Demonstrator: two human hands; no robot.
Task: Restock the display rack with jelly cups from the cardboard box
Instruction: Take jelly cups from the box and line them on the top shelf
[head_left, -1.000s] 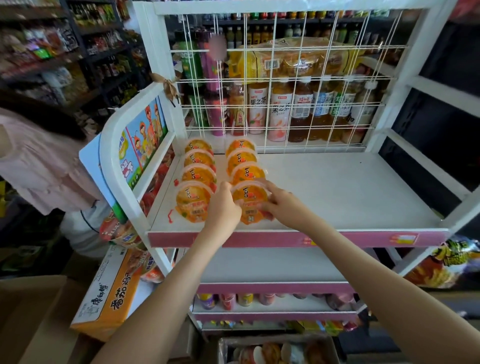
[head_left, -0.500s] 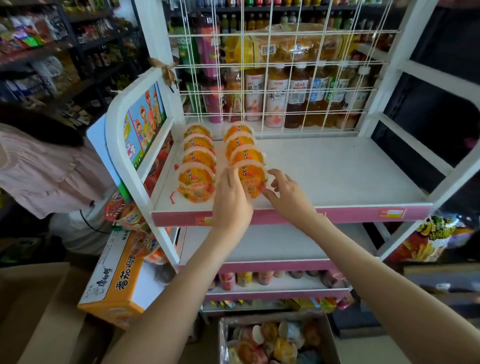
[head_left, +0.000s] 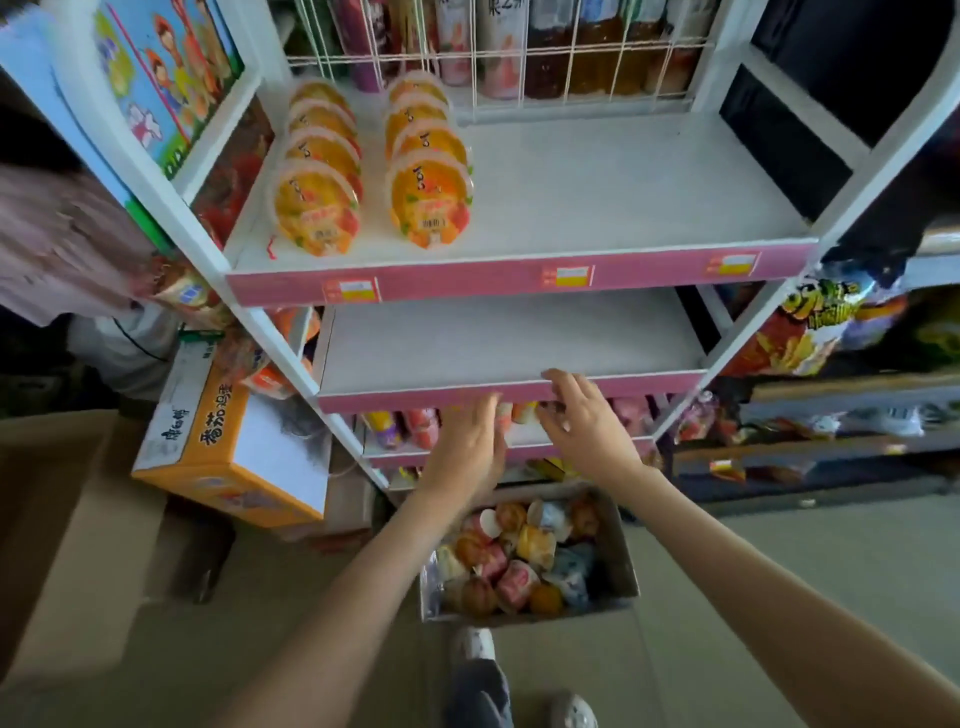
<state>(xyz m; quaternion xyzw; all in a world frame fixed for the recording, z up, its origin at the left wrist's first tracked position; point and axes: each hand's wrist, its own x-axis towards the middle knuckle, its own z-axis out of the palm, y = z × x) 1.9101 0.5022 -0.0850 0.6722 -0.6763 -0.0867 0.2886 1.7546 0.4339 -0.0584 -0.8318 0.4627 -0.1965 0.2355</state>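
The step in hand appears to be a reach into the cardboard box (head_left: 626, 561) on the floor for more stock. The jelly cups (head_left: 519, 561) in it lie jumbled, so it would pay to take one cup per hand from the top of the heap. Grip each by the rim rather than squeezing the soft wall, and turn it lid-forward before it goes up. On the display rack (head_left: 623, 197), two overlapping rows (head_left: 431, 202) sit at eleven o'clock on the top shelf. The bare shelf at their three o'clock is the likely place for a third row.

The left hand (head_left: 462, 452) and right hand (head_left: 587, 431) hover side by side at twelve o'clock of the box, in front of the pink shelf edge (head_left: 649, 384). Both are empty, fingers loosely spread, touching nothing I can make out.
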